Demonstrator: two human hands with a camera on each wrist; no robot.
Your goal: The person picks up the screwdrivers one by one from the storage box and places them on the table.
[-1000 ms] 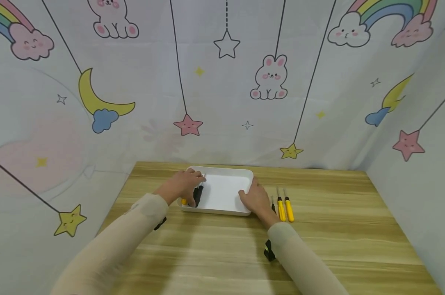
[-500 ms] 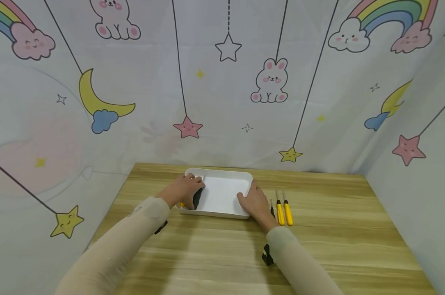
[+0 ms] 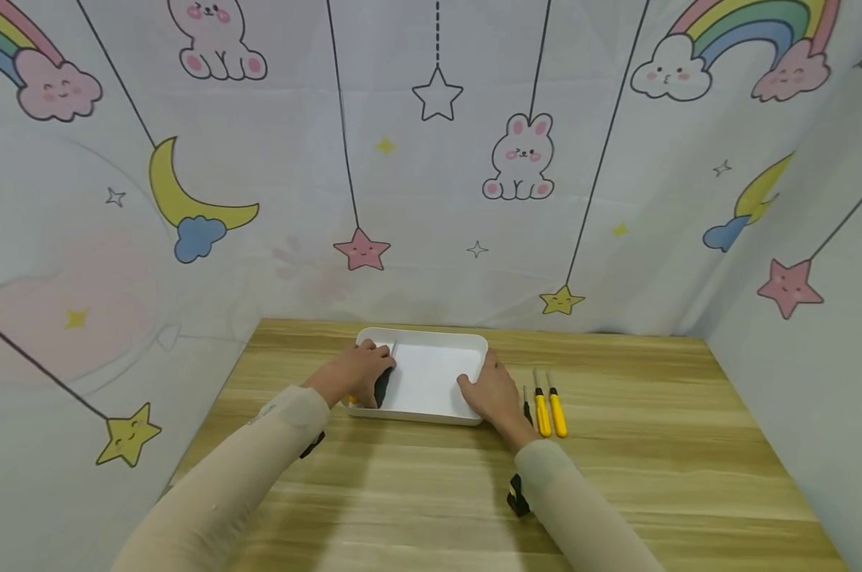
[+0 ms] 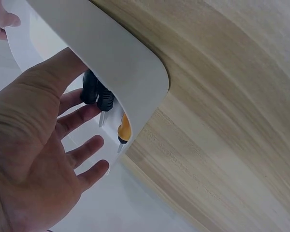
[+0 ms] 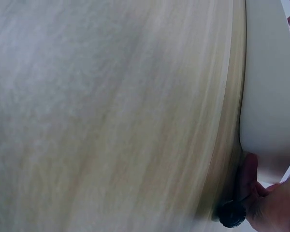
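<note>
A white rectangular tray (image 3: pixel 438 380) lies on the wooden table. Over its left end, my left hand (image 3: pixel 352 373) reaches in, with thumb and fingers about black-handled screwdrivers (image 4: pixel 97 92). Two black handles show between them in the left wrist view; the thumb tip is hidden behind the tray wall. Beside them in the tray's corner is a yellow-handled screwdriver (image 4: pixel 124 128), clear of the fingers. My right hand (image 3: pixel 492 389) grips the tray's right side, the thumb over the rim and the fingers outside, against the wall.
Right of the tray, two yellow-handled screwdrivers (image 3: pixel 550 411) lie side by side, with a thin black-handled one (image 3: pixel 527 407) next to my right wrist. A printed curtain (image 3: pixel 431 183) hangs behind the table (image 3: pixel 652 445).
My left hand closes in around the black handles, covering more of them. My right hand keeps its grip on the tray. The whole head view shifts slightly.
</note>
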